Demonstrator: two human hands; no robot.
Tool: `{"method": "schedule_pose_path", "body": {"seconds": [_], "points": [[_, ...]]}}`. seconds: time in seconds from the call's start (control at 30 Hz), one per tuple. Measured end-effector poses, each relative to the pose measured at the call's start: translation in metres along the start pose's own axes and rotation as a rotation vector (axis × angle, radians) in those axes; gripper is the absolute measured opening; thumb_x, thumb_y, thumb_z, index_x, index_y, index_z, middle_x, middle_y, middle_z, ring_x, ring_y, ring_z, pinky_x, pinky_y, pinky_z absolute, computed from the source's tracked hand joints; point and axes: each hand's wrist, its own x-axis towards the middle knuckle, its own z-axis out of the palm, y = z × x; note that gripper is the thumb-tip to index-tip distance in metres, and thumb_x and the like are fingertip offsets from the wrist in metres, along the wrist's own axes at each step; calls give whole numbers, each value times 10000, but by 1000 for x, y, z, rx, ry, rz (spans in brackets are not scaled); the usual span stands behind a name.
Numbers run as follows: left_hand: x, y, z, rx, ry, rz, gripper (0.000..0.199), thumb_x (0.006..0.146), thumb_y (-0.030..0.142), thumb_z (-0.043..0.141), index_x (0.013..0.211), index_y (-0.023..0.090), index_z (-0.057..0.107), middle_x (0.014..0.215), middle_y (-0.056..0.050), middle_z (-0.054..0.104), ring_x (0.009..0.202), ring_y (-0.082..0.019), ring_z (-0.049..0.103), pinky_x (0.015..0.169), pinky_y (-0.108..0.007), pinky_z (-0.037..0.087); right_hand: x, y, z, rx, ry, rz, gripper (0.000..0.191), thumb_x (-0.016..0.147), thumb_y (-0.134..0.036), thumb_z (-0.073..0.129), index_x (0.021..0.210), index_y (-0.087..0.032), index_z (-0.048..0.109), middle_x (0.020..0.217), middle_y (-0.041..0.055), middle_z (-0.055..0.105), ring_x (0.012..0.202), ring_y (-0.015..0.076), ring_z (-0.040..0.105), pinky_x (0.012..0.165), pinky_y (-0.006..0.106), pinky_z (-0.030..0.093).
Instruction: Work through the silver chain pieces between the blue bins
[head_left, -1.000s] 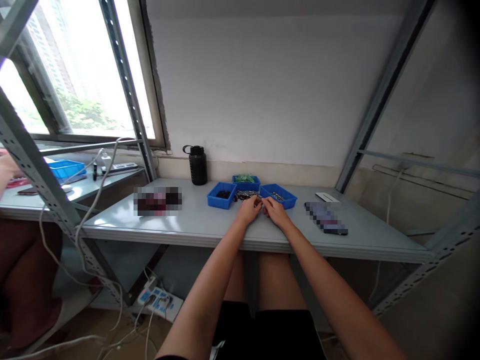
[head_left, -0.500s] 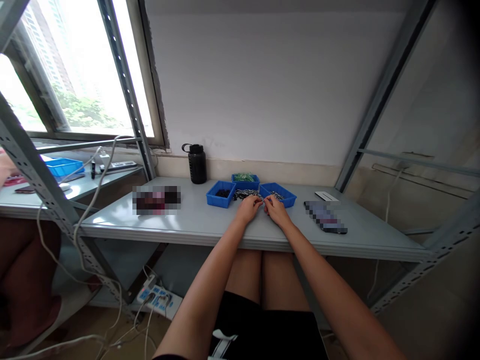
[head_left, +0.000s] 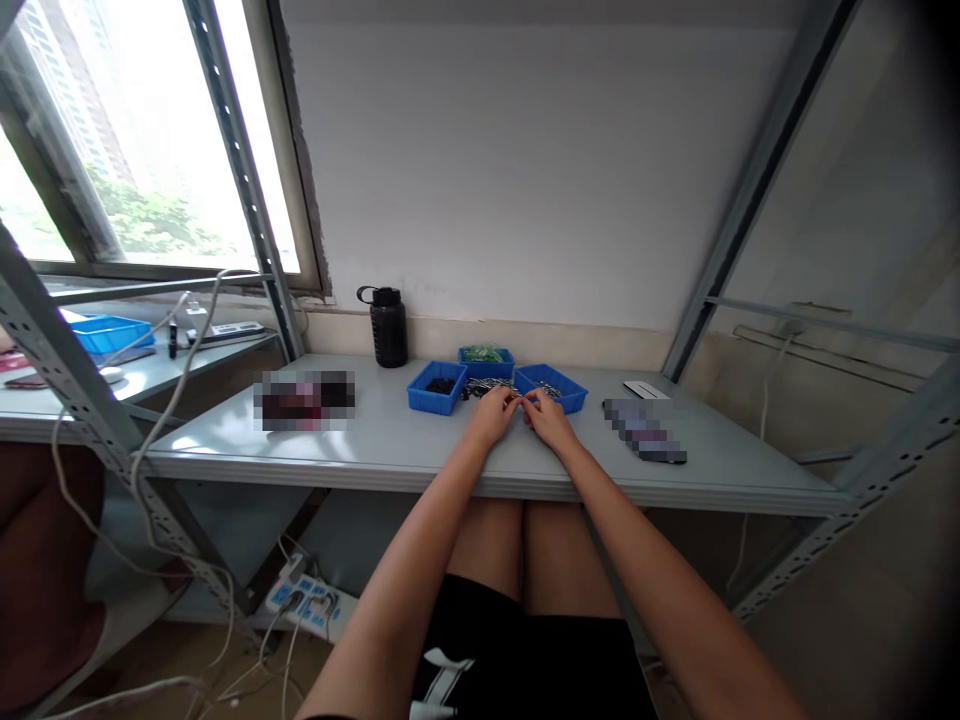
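**Hands meeting over small metal parts**

The left hand [head_left: 491, 417] and right hand [head_left: 550, 420] are resting on the grey table [head_left: 420, 450], fingertips coming together just in front of the pile of small metal parts [head_left: 487, 387]; whether they are pinching a piece is too small to tell; the pile is lying between the left blue bin [head_left: 436, 387] and right blue bin [head_left: 551, 386]; a black bottle [head_left: 388, 327] is standing left of the pile

Workshop: steel shelving [head_left: 739, 200], parts bins [head_left: 436, 387]
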Motion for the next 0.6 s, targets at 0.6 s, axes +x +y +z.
{"method": "schedule_pose_path", "body": {"seconds": [0.6], "points": [[-3,2,-3,-14,-83,-45,251,924,326,521,1080,138,578,1053,-70,608,900,-173,606,794,-372,524,-4,-9,-2,-60,-11,-35,277,911,-353,527,1100,-156,577,1062,61,616,875,161,615,764,364,524]]}}
